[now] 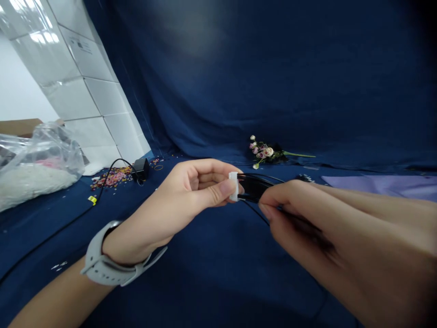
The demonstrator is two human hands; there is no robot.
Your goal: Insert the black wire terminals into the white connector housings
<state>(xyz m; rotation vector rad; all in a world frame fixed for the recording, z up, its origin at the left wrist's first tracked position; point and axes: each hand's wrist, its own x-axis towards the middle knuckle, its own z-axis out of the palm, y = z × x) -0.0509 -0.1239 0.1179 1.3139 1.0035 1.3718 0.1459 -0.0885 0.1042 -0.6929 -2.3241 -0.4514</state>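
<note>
Left hand (pixel 177 200), wearing a grey watch (pixel 105 264), pinches a small white connector (pixel 234 186) between thumb and fingers above the blue-draped desk (pixel 211 273). Right hand (pixel 307 218) closes on the black wires (pixel 254 187) leading from it. Behind lie flowers (pixel 264 151), a black adapter (pixel 141 168) and a plastic bag (pixel 37 164).

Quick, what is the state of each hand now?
Left hand: closed, pinching a small white connector.
Right hand: closed on the black wires that lead into that connector.
</note>
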